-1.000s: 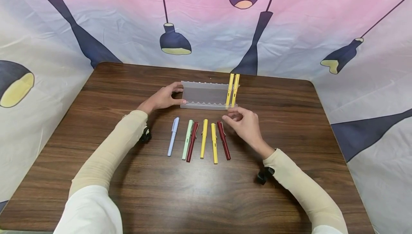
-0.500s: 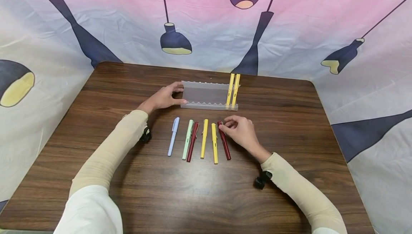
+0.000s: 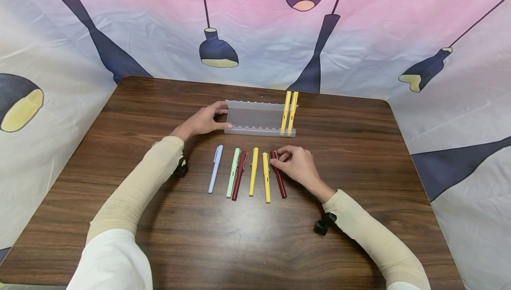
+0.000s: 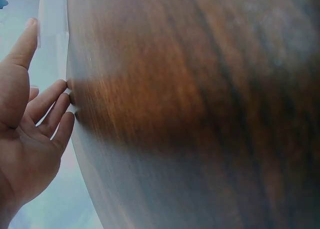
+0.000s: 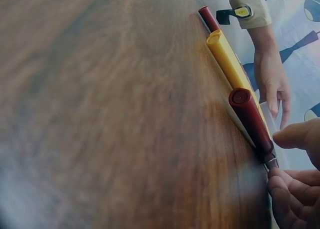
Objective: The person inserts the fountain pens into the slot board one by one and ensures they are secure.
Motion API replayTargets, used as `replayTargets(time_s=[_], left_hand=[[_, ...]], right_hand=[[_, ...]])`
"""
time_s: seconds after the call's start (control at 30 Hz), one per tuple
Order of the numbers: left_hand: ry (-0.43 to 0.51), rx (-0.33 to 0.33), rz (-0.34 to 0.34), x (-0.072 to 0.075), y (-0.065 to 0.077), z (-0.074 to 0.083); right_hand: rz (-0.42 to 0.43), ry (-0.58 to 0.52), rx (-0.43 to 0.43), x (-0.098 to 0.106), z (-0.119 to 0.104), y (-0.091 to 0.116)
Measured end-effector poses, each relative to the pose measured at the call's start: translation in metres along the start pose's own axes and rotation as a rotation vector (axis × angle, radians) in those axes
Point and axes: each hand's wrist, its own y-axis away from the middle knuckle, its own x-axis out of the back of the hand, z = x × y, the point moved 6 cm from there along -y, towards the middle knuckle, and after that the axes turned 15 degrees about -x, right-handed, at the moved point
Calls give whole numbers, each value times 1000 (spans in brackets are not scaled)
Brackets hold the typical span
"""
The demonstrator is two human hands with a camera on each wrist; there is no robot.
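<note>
The clear rack [image 3: 255, 118] stands on the brown table [image 3: 199, 241], toward its far edge. At the rack's right end two pens lean back in neighbouring notches, the inner yellow pen [image 3: 285, 112] and the outer yellow pen [image 3: 293, 112], both with their tops above its back edge.

The left hand [image 3: 203, 120] is at the rack's left end, thumb touching the front lip and fingers by the back edge. The left wrist view shows these fingers spread and nearly straight.

The right hand [image 3: 298, 164] is in front of the rack's right end, at the upper part of the right red pen [image 3: 281, 183], which lies flat on the table. Its fingers are bent, thumb and fingertips close about the pen; the angle is poor there, so I cannot tell whether they actually pinch it.

The other loose pens lie between the rack and the person. From the rack's left end toward its right they run: blue pen [image 3: 215, 169], green pen [image 3: 233, 174], left red pen [image 3: 239, 177] just beside the green one, then the upper yellow pen [image 3: 253, 172] and the lower yellow pen [image 3: 266, 179], the last near the right red pen.

Behind the rack, past the table's edge, hangs a cloth [image 3: 151, 28] printed with dark lamps [image 3: 218, 54].
</note>
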Motion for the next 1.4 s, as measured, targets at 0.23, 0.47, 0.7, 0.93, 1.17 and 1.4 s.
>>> replayTargets(time_s=[0.23, 0.47, 0.7, 0.93, 1.17, 1.4], left_hand=[[-6, 0, 0, 0, 0, 0], [-12, 3, -1, 0, 1, 2], [-15, 2, 1, 1, 0, 2], [-13, -11, 2, 1, -1, 1], [-14, -12, 2, 1, -1, 1], [-13, -10, 3, 1, -1, -1]], right_hand=[[-14, 34, -14, -4, 3, -1], [-13, 32, -7, -5, 2, -1], [-10, 38, -5, -4, 2, -1], [-7, 27, -27, 4, 0, -1], [-1, -3, -39, 16, -2, -1], [22, -48, -7, 28, -7, -2]])
